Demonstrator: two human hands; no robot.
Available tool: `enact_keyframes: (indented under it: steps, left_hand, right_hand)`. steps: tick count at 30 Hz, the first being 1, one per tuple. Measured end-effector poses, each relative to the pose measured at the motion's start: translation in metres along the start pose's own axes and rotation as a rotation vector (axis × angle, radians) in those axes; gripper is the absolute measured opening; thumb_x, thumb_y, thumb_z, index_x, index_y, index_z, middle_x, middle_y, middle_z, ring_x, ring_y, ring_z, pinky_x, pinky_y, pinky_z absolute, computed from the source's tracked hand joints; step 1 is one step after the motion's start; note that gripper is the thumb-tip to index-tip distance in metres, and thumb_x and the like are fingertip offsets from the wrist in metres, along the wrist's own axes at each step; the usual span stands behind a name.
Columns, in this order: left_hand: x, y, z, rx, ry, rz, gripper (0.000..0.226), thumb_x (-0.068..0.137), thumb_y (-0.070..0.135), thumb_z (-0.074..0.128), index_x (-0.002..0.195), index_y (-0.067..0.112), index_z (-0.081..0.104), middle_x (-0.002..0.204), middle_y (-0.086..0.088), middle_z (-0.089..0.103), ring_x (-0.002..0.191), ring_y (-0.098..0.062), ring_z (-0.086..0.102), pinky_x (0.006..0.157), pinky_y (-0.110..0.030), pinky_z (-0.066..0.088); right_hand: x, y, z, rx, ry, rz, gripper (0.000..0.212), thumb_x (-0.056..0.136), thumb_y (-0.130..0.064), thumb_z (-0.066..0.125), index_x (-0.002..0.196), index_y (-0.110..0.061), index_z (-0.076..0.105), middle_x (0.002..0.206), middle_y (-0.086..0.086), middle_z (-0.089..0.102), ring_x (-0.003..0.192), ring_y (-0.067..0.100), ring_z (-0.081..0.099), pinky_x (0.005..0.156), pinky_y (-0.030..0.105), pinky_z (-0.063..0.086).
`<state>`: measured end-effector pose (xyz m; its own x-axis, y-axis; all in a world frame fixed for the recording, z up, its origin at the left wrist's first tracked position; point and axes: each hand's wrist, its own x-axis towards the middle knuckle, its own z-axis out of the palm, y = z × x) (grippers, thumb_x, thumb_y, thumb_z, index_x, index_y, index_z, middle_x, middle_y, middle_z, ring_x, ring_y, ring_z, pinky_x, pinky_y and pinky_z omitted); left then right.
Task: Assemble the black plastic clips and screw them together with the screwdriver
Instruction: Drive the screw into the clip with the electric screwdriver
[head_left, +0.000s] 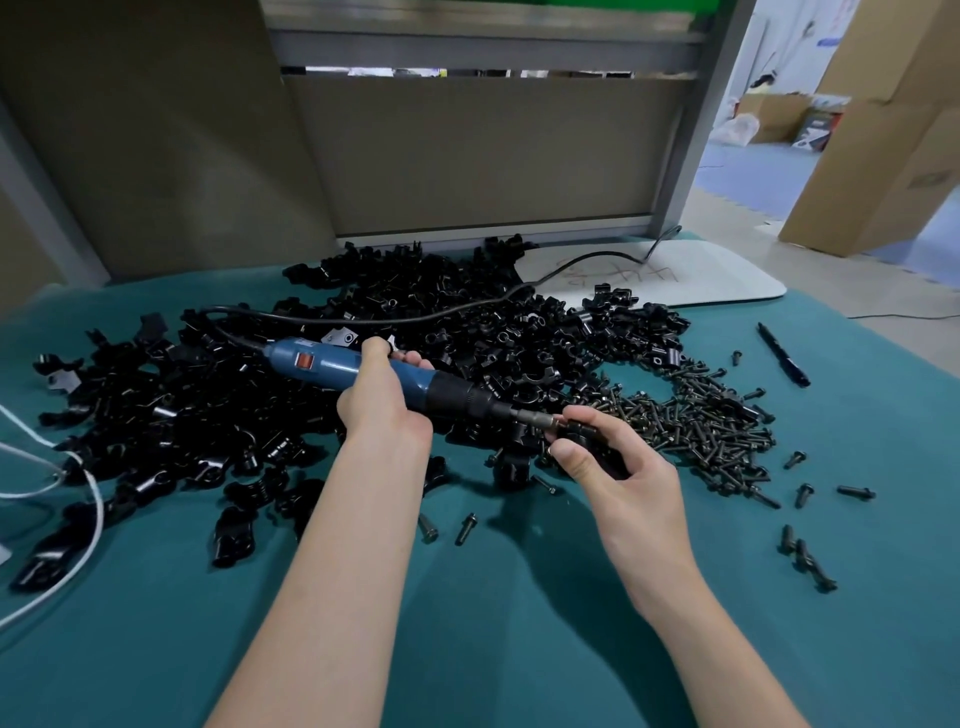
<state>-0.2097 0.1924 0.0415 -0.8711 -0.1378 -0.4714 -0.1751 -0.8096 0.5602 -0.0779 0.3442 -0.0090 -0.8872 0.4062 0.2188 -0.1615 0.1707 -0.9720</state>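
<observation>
- Open passage is offered by the bare cloth of the near bench (519, 649).
- The middle and left are blocked by a pile of black clips (415, 291), crossed by a black cable (363, 322).
- The right is taken up by a heap of screws (691, 421), with strays scattered around it.
- The left edge is crossed by a white cable (98, 506).
- The far side is closed by a panel (483, 156).

Position: worn on the person's head, above the table's (519, 649) near edge.
Facing: forward and down, toward the grey panel (467, 156).
Nearness: close, wide-angle; table fills the lower half.
</observation>
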Motion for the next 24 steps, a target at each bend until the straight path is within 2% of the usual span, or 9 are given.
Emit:
enact_keyframes:
  steps: [7, 10, 13, 15, 17, 19, 21, 24]
  left_hand:
    - [-0.0007, -0.0021, 0.0017, 0.021, -0.003, 0.006, 0.014, 0.093, 0.009, 0.064, 0.085, 0.008, 0.053, 0.071, -0.003, 0.059, 0.058, -0.012, 0.058, 0.055, -0.026, 0.055]
    - [-0.0001, -0.0013, 0.0012, 0.023, -0.002, 0.003, 0.014, 0.093, 0.009, 0.063, 0.083, 0.008, 0.053, 0.070, -0.003, 0.059, 0.056, -0.012, 0.058, 0.054, -0.025, 0.055]
    - [0.0003, -0.0018, 0.0004, 0.021, -0.004, -0.009, 0.014, 0.093, 0.010, 0.063, 0.083, 0.008, 0.053, 0.070, -0.003, 0.059, 0.054, -0.011, 0.058, 0.053, -0.025, 0.055]
    - [0.0007, -0.0025, 0.0006, 0.020, -0.002, -0.010, 0.015, 0.094, 0.010, 0.063, 0.083, 0.009, 0.053, 0.070, -0.002, 0.059, 0.054, -0.011, 0.057, 0.054, -0.026, 0.055]
    - [0.0008, -0.0027, 0.0010, 0.024, 0.000, -0.010, 0.015, 0.094, 0.010, 0.063, 0.082, 0.009, 0.053, 0.069, -0.002, 0.059, 0.055, -0.011, 0.058, 0.055, -0.026, 0.055]
    - [0.0010, -0.0032, 0.0010, 0.026, 0.001, -0.010, 0.015, 0.094, 0.010, 0.063, 0.082, 0.008, 0.053, 0.069, -0.002, 0.059, 0.054, -0.011, 0.058, 0.056, -0.026, 0.056]
    - [0.0010, -0.0035, 0.0008, 0.025, 0.000, -0.011, 0.015, 0.093, 0.010, 0.064, 0.082, 0.008, 0.054, 0.069, -0.002, 0.059, 0.054, -0.011, 0.058, 0.056, -0.027, 0.055]
    - [0.0015, -0.0041, 0.0010, 0.028, -0.003, -0.013, 0.016, 0.093, 0.011, 0.064, 0.081, 0.009, 0.053, 0.070, -0.002, 0.059, 0.056, -0.012, 0.058, 0.055, -0.026, 0.055]
  right_hand:
    - [0.0006, 0.0026, -0.0004, -0.018, -0.010, 0.007, 0.024, 0.088, -0.035, 0.077, 0.101, -0.054, 0.071, 0.105, -0.038, 0.068, 0.103, -0.023, 0.054, 0.075, -0.006, 0.035]
    - [0.0003, 0.0027, 0.0006, -0.003, -0.004, 0.008, 0.024, 0.088, -0.034, 0.077, 0.100, -0.054, 0.071, 0.103, -0.034, 0.070, 0.091, -0.018, 0.059, 0.072, -0.003, 0.038]
    - [-0.0001, 0.0017, 0.0019, 0.009, 0.001, 0.016, 0.023, 0.088, -0.034, 0.077, 0.100, -0.054, 0.072, 0.101, -0.029, 0.073, 0.083, -0.004, 0.061, 0.070, -0.001, 0.040]
    - [0.0001, 0.0010, 0.0017, 0.012, 0.004, 0.014, 0.024, 0.088, -0.035, 0.077, 0.100, -0.054, 0.072, 0.100, -0.032, 0.072, 0.077, -0.008, 0.059, 0.070, -0.002, 0.040]
    - [0.0002, 0.0003, 0.0018, 0.011, 0.001, 0.010, 0.025, 0.088, -0.035, 0.077, 0.100, -0.055, 0.071, 0.101, -0.036, 0.070, 0.085, -0.015, 0.058, 0.072, -0.004, 0.037]
    - [0.0000, 0.0005, 0.0017, 0.020, -0.003, 0.012, 0.025, 0.089, -0.033, 0.077, 0.099, -0.055, 0.072, 0.100, -0.036, 0.070, 0.089, 0.002, 0.056, 0.071, -0.004, 0.038]
    - [-0.0002, 0.0001, 0.0014, 0.019, -0.004, 0.010, 0.025, 0.089, -0.033, 0.077, 0.098, -0.055, 0.072, 0.097, -0.035, 0.071, 0.098, 0.006, 0.048, 0.070, -0.003, 0.039]
    - [-0.0004, -0.0015, 0.0010, 0.016, -0.006, 0.014, 0.022, 0.084, -0.040, 0.077, 0.098, -0.056, 0.072, 0.098, -0.033, 0.071, 0.091, 0.001, 0.056, 0.071, -0.003, 0.038]
